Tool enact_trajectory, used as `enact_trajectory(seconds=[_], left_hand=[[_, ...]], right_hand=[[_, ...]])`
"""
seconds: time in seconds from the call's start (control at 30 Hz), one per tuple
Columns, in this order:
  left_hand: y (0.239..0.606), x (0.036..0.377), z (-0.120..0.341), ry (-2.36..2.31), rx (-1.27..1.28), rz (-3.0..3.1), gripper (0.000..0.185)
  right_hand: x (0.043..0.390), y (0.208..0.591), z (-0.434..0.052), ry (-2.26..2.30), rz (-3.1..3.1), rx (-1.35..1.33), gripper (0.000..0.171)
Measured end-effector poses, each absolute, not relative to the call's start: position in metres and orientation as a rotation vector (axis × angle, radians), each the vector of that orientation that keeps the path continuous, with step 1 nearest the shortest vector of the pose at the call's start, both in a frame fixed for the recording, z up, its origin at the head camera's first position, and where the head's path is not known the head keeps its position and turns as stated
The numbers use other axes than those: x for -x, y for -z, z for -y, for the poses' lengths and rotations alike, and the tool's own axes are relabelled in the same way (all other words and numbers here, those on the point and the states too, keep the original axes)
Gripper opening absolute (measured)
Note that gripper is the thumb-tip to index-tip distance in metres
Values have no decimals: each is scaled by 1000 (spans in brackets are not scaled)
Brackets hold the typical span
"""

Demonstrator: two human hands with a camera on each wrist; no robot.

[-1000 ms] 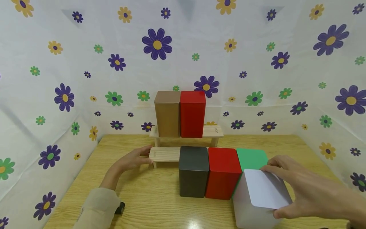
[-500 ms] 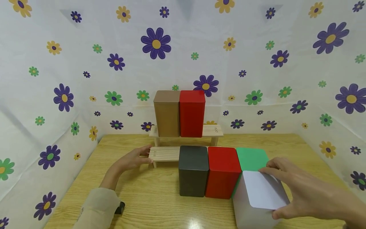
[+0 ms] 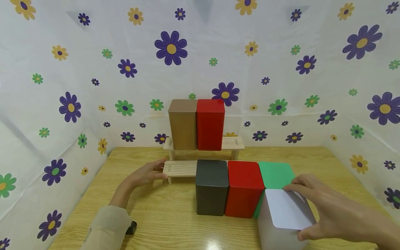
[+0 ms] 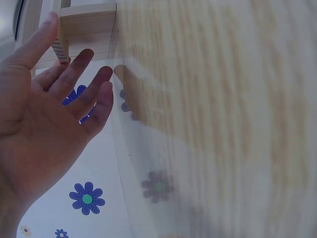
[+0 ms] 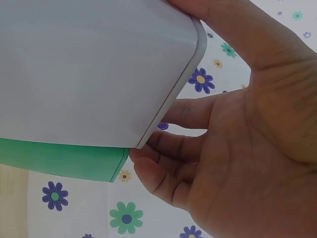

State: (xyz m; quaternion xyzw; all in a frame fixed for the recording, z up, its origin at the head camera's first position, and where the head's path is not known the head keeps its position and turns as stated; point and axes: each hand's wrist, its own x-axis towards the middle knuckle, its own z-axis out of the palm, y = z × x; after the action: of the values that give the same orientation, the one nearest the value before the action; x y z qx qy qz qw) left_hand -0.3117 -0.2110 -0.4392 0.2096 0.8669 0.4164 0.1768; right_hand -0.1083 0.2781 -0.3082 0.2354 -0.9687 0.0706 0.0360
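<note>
My right hand [image 3: 331, 211] grips the top of a white box [image 3: 289, 210], thumb on the near edge and fingers at the far side. In the right wrist view a lid seam shows along the white box [image 5: 94, 74], with the green box [image 5: 64, 161] beside it. At the left end of the front low wooden stand [image 3: 180, 168], my left hand [image 3: 145, 175] holds the two corners between thumb and index finger. The left wrist view has the stand's end [image 4: 89, 27] by the thumb; the other fingers of the left hand [image 4: 49, 109] are loosely bent.
A black box [image 3: 211, 191], a red box [image 3: 245, 191] and the green box [image 3: 276, 173] stand in a row. Behind, a brown box [image 3: 183, 126] and another red box [image 3: 210, 126] sit on a rear wooden stand [image 3: 231, 143]. Flowered cloth [image 3: 200, 41] surrounds the table.
The right hand has drawn the white box slightly toward me, so a bit more of the green box shows behind it. The left hand and the front stand have not moved.
</note>
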Motion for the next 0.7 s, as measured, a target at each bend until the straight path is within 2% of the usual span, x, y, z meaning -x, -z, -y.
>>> enact_trajectory(seconds=[0.7], left_hand=[[444,314,212,-1189,-604,-2455,74]], right_hand=[[105,309,-281,-244,2998,-708,87]])
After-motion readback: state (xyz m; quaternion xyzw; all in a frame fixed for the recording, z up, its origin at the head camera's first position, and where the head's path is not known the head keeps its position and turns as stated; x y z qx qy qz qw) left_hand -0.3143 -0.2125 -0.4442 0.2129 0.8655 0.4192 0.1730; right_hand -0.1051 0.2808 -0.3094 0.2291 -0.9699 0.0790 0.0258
